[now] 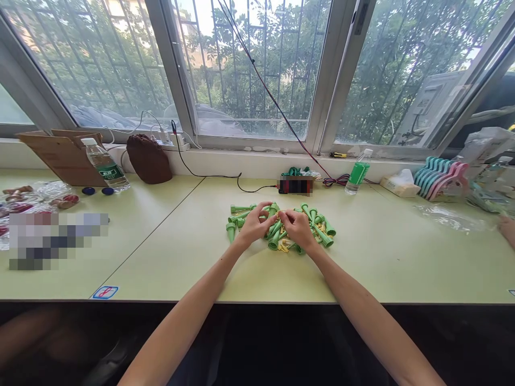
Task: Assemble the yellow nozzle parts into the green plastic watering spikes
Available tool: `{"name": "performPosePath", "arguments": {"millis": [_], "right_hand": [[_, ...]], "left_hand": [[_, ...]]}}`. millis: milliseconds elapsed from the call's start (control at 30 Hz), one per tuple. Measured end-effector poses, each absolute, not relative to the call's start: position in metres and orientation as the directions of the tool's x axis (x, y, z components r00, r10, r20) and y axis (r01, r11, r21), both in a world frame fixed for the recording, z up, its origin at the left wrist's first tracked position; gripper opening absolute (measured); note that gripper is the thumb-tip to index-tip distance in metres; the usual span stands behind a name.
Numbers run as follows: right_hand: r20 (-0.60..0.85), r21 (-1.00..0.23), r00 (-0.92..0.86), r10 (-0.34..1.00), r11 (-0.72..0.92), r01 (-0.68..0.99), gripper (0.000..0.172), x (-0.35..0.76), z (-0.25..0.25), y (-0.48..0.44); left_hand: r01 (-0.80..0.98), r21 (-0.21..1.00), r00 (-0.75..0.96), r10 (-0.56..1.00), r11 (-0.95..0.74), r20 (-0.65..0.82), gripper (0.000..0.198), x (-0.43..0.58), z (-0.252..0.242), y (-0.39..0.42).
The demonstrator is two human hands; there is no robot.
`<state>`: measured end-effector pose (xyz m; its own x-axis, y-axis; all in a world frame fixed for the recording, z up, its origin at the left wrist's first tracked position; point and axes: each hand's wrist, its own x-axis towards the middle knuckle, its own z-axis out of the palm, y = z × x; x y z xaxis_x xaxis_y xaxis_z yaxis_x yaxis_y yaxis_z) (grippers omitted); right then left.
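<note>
Both my hands work close together above a pile of green plastic watering spikes (273,242) on the table. My left hand (255,225) is curled round one upright green spike (274,207), its wide end up. My right hand (296,226) is closed in a pinch right beside it, fingertips almost touching my left thumb. A bit of yellow shows at those fingertips, too small to make out surely. Small yellow plastic pieces (284,247) lie scattered among the green spikes. Another green spike (230,231) stands at the pile's left edge. My hands hide part of the pile.
Behind the pile sits a small box (295,185) with a cable. Water bottles (358,172) stand by the window, with a tissue box (398,185) and coloured hangers (440,177) to the right. Bagged items (36,201) lie left. Another person's hand (507,229) shows at the right edge.
</note>
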<state>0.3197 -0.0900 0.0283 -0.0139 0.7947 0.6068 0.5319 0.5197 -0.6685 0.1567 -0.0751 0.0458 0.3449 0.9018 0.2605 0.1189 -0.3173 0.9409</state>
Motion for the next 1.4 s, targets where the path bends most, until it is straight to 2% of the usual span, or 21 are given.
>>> {"name": "performPosePath", "arguments": {"millis": [167,433,900,1033,1200,1400], "right_hand": [[0.609,-0.665,-0.023,0.793,0.526,0.531,0.052,0.3201,0.0281,-0.0903],[0.616,-0.677,-0.067,0.785,0.571,0.464,0.045,0.3186,0.0338,-0.0966],[0.617,-0.687,-0.103,0.78,0.598,0.413,0.041,0.317,0.0351,-0.0978],[0.63,-0.677,-0.094,0.771,0.604,0.42,0.038,0.3168,0.034,-0.097],[0.65,-0.68,-0.03,0.759,0.599,0.422,0.025,0.3164,0.0326,-0.0969],[0.714,-0.611,-0.043,0.699,0.651,0.45,0.019,0.3164,0.0335,-0.0966]], "left_hand": [[0.051,0.984,0.332,0.932,-0.169,0.143,0.053,0.1583,0.0494,-0.0779],[-0.059,0.998,0.379,0.925,-0.009,0.031,0.048,0.1585,0.0505,-0.0769],[-0.098,0.994,0.441,0.897,0.041,0.006,0.038,0.1585,0.0467,-0.0744],[-0.088,0.995,0.446,0.895,0.038,0.005,0.044,0.1579,0.0457,-0.074],[-0.079,0.996,0.442,0.897,0.052,-0.012,0.054,0.1568,0.0455,-0.0736],[-0.091,0.994,0.466,0.885,0.062,-0.012,0.055,0.1564,0.0474,-0.0751]]}}
